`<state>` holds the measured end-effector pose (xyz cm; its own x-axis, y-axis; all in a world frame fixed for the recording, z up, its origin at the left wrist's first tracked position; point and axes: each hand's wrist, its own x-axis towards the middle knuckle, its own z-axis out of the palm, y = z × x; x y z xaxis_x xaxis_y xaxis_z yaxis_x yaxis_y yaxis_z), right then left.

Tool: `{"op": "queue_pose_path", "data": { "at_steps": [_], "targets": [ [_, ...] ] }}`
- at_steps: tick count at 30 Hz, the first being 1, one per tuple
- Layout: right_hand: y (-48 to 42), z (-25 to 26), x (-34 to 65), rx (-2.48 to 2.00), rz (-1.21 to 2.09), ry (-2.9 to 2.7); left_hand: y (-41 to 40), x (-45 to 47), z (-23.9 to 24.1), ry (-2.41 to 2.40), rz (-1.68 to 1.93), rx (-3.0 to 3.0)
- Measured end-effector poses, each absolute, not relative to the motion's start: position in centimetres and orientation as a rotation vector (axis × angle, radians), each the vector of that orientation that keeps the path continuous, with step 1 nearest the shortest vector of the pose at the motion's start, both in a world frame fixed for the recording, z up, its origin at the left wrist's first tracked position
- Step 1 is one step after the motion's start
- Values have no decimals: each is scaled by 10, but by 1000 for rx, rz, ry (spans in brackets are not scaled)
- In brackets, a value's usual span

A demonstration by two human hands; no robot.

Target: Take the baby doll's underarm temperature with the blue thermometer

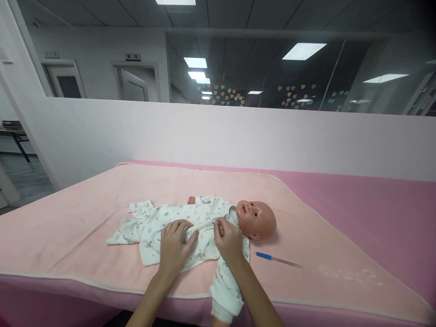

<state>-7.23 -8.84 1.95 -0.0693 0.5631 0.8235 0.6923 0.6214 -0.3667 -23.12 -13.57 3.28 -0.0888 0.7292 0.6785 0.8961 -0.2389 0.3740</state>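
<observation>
A baby doll lies on its back with its bald head to the right, dressed in a white patterned baby shirt and matching trousers. My right hand is closed at the chest, thumb and fingers pinching the shirt's front edge just below the collar. On the belly, my left hand rests over the fabric with its thumb apart from the fingers. The doll's near sleeve hangs toward me over the bed edge, partly behind my right forearm. One small doll hand shows on the far side.
A blue-capped pen lies near the doll's head on the peach blanket. Pink bedding shows at the right. Behind rises a white half wall with glass above it. The near bed edge runs beneath my forearms.
</observation>
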Motion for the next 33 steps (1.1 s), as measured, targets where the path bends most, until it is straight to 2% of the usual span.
{"op": "queue_pose_path", "data": {
  "at_steps": [6,12,18,33],
  "targets": [
    [-96,26,-86,-873,-507,-1883,-144,-242,29,-1867,-1282,-2063],
    [-105,29,-107,-897,-338,-2085,-147,-240,30,-1853,-1338,-2059],
    [-101,24,-104,-877,-188,-2033,-145,-240,29,-1834,-1303,-2052],
    [-98,21,-104,-905,-111,-2019,-145,-241,29,-1866,-1256,-2111]
  ]
}}
